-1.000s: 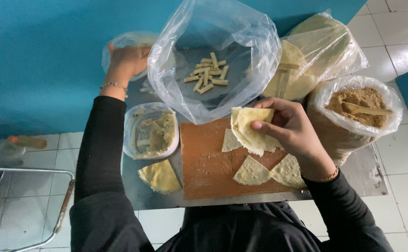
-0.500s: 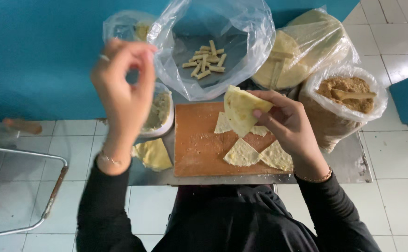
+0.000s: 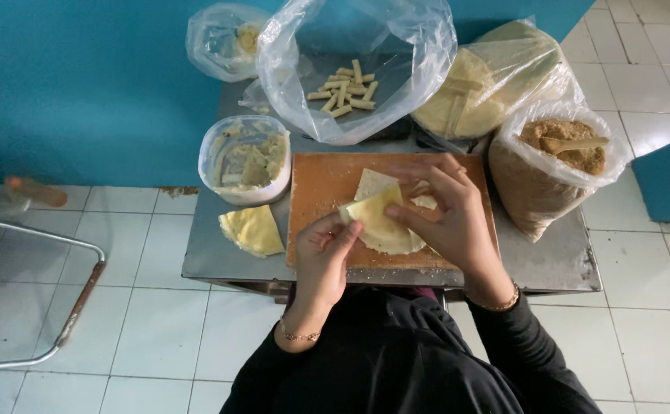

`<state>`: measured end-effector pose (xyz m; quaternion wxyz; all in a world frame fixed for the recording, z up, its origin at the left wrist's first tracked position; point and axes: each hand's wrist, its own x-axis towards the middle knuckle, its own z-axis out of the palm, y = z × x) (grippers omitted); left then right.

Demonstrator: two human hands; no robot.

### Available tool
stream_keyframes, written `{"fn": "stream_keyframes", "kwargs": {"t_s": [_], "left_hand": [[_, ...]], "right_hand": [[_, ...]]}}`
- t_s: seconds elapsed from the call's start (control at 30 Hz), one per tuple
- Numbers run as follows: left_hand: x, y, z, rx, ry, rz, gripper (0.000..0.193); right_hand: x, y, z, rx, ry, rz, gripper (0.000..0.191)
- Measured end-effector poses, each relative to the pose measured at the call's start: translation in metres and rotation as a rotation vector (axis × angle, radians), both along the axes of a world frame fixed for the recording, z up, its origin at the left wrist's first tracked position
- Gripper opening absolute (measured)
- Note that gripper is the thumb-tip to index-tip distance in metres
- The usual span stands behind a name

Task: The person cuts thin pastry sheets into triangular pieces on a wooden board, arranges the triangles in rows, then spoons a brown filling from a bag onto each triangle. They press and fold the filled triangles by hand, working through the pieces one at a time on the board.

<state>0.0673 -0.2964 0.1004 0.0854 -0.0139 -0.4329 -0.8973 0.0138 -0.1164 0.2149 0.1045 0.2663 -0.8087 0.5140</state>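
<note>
Both hands meet over a brown wooden board on a small steel table. My left hand pinches the left corner of a pale yellow pastry sheet. My right hand grips the same sheet from the right and covers part of it. Another triangular sheet lies flat on the board just behind them.
A wide clear bag of rolled pastry sticks stands behind the board. A plastic tub of paste and a folded sheet lie to the left. To the right are a bag of brown filling with a wooden spoon and a bag of stacked sheets.
My left hand came down from the bag at the back and took the sheet's left corner. My right hand lowered the sheet toward the board.
</note>
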Motion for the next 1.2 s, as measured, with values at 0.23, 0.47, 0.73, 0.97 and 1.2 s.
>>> {"fn": "stream_keyframes", "kwargs": {"t_s": [0.23,0.47,0.73,0.97,1.2], "left_hand": [[0.016,0.002,0.003,-0.372,0.099,0.229,0.007],[0.022,0.003,0.024,-0.444,0.173,0.227,0.006],[0.025,0.003,0.027,-0.461,0.182,0.205,0.007],[0.026,0.007,0.029,-0.543,0.21,0.279,0.009],[0.027,0.005,0.029,-0.635,0.218,0.301,0.008]], "right_hand": [[0.034,-0.013,-0.017,0.061,0.164,0.016,0.037],[0.031,-0.001,-0.021,-0.011,-0.032,0.074,0.028],[0.032,0.003,-0.022,-0.055,-0.001,0.132,0.027],[0.043,-0.007,-0.017,-0.031,0.048,0.0,0.021],[0.04,-0.005,-0.021,-0.055,0.024,0.038,0.018]]}}
